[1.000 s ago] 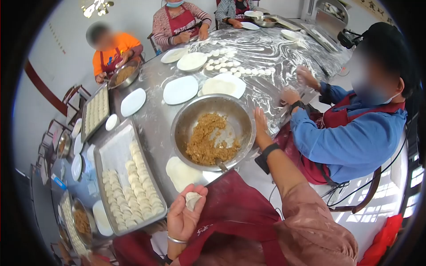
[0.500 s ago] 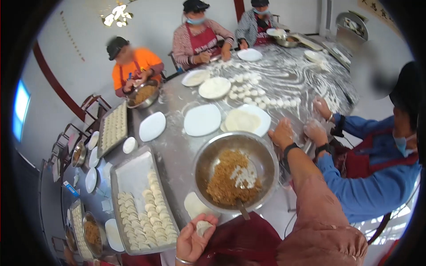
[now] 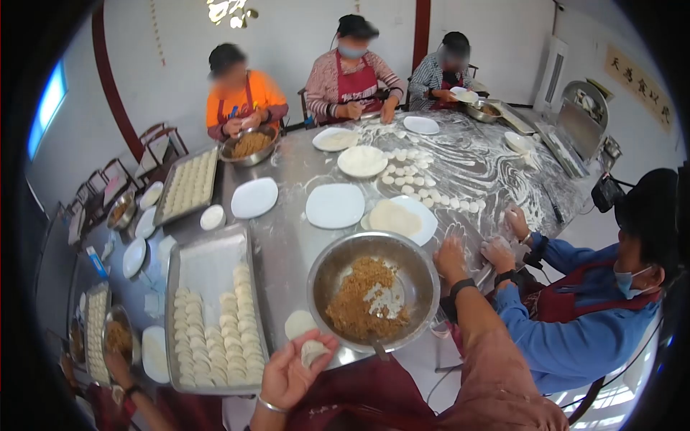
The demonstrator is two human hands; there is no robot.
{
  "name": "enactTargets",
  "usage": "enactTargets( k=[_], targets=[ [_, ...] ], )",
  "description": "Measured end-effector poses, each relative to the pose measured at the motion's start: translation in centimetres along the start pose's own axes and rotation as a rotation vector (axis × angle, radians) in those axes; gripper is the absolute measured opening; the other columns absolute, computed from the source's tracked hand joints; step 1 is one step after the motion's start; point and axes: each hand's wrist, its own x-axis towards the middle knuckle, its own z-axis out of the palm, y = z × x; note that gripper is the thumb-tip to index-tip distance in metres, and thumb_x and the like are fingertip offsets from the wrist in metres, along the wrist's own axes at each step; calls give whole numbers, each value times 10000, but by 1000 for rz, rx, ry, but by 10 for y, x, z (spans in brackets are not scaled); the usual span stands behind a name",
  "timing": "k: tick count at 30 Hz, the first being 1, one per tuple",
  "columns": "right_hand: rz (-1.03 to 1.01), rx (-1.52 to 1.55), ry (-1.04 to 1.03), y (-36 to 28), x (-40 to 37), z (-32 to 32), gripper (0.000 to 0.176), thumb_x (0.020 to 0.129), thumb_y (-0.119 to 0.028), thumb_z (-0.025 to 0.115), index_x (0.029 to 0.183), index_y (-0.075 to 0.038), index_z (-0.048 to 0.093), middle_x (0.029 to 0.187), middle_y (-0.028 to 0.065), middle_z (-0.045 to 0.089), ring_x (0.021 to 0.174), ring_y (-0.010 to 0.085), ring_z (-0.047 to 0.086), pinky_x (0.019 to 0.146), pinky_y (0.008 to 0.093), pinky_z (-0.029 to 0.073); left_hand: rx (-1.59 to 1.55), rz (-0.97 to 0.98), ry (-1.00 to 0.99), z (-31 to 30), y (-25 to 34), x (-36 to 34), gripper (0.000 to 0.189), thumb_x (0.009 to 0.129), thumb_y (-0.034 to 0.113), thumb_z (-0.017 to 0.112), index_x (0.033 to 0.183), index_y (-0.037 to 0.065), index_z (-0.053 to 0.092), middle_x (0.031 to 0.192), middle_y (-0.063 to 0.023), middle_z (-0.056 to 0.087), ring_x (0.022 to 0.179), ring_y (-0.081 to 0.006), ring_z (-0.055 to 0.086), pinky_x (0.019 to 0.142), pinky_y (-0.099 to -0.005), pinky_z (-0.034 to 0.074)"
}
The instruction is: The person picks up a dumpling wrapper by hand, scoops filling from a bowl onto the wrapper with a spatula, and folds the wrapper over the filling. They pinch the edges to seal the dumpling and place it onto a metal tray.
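A: State of the left hand (image 3: 287, 375)?
B: Palm up, fingers loosely cupped around one dumpling (image 3: 313, 352), which lies on the palm. The filling bowl (image 3: 424, 287) sits just beyond the fingertips; a loose wrapper (image 3: 298, 324) lies beside them.
A: Right hand (image 3: 451, 260)?
B: Spread flat on the table (image 3: 287, 237), holding nothing, across the filling bowl from the grip.
A: Handling?
B: Likely light, soft, easily dented; support from below, pinch only the sealed edge

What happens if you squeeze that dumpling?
Probably squashes: the dumpling in the left hand looks like soft dough. Likely light, resting in an open palm. The table is floury, so it's probably not sticky.
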Motion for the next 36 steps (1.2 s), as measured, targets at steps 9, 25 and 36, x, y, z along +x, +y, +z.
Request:
enactTargets(
  k=[9,25,36],
  targets=[
    [-360,10,187,44,-40,-51,289,861,-140,555,1047,53,664,1039,256,672,970,368,659,839,440,515,15,8,-201,32,19,15,570,1034,349,349,1419,-71,331,1441,-257,394,1378,-373,349,1172,-433,272],
    [-1054,920,-20,-160,-274,-142,268,722,-10,719,990,-19,717,1153,143,674,1205,345,569,960,398,471,66,-43,-149,38,9,3,456,1048,284,378,1378,-29,416,1326,-129,512,1190,-208,528,1030,-382,431],
    [-818,1140,203,-166,-280,-129,119,764,6,717,882,9,701,1046,142,710,1131,335,619,957,417,473,484,215,-118,42,-2,2,477,940,36,582,1374,-83,423,1239,-129,586,1105,-166,590,959,-315,498]
  ],
)
